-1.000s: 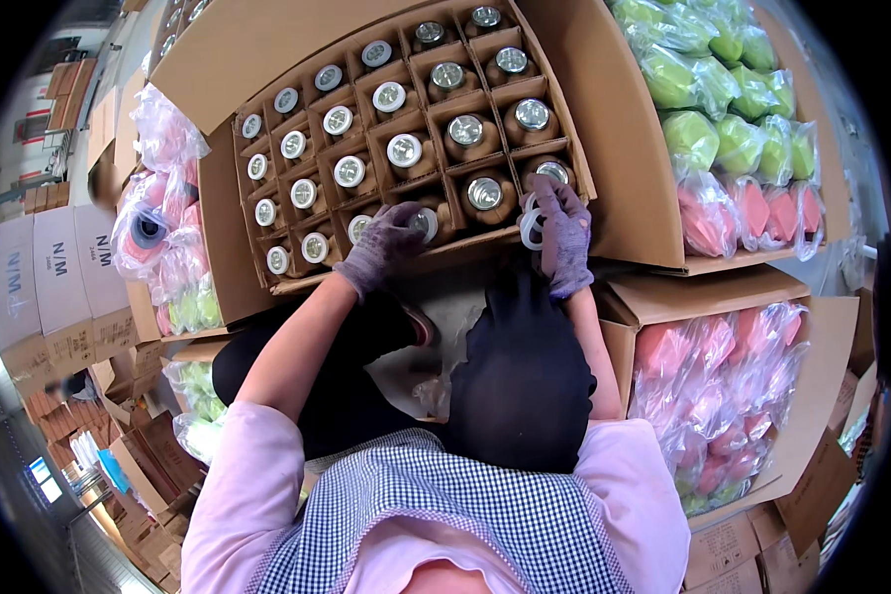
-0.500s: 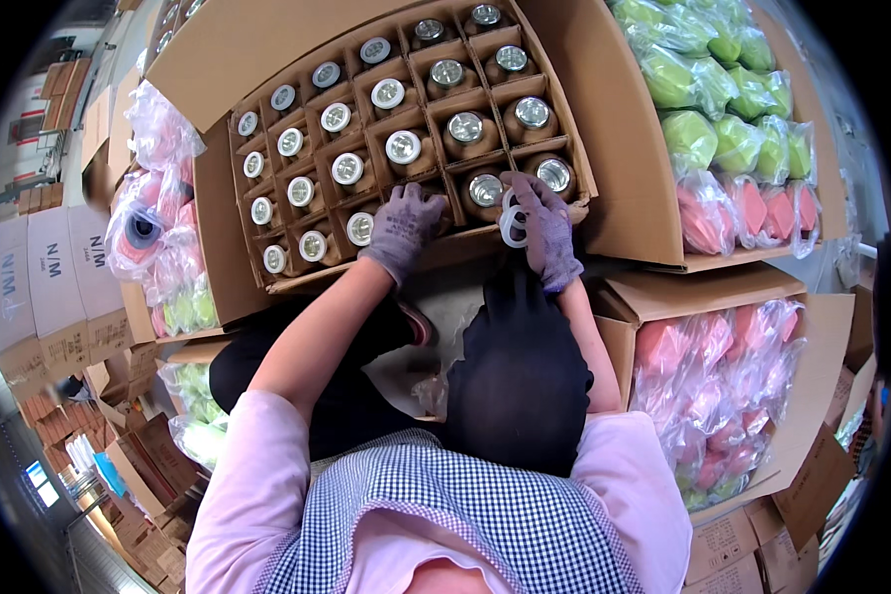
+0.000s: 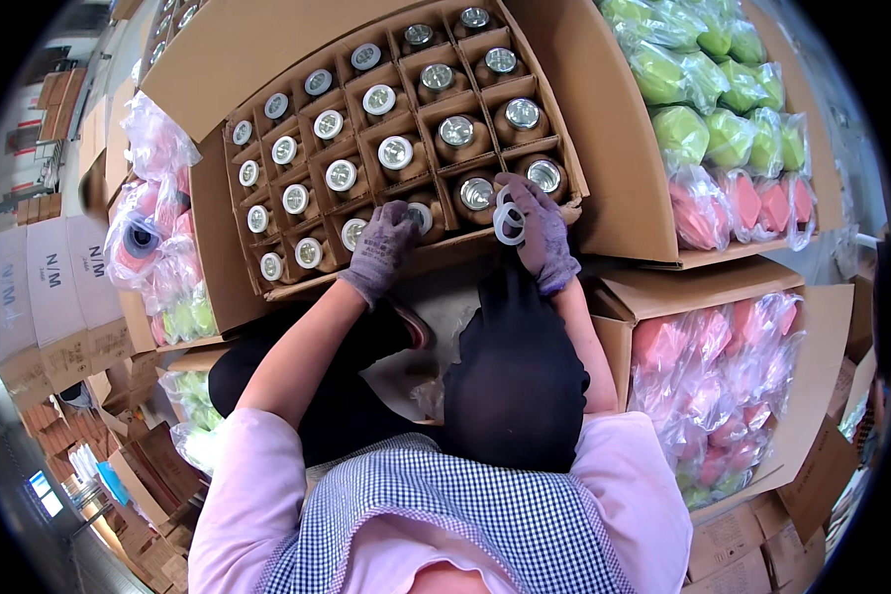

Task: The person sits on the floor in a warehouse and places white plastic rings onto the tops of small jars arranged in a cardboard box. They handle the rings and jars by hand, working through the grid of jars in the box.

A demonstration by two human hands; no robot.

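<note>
A cardboard box (image 3: 302,289) with dividers stands before me, a bottle with a shiny silver mouth in each visible cell. Many mouths wear a white ring; those toward the right, such as the near-right bottle (image 3: 543,176), show bare silver. My left hand (image 3: 386,249), in a grey-purple glove, is over the near edge of the box. Its fingers are loosely bent beside a ringed bottle (image 3: 420,217) and hold nothing visible. My right hand (image 3: 543,230), gloved alike, pinches several white rings (image 3: 509,220) beside another bare-mouthed bottle (image 3: 476,194) at the near-right corner.
Right of the box stands a carton of bagged green (image 3: 728,139) and pink pieces (image 3: 701,210). Nearer is a carton of bagged pink pieces (image 3: 708,396). Bagged pieces (image 3: 153,243) fill another carton at left, with stacked cartons (image 3: 45,287) beyond.
My left hand has shifted left and slightly nearer, uncovering the ringed bottle beside its fingertips. My right hand stays near the corner with the rings. The whole view has shifted slightly.
</note>
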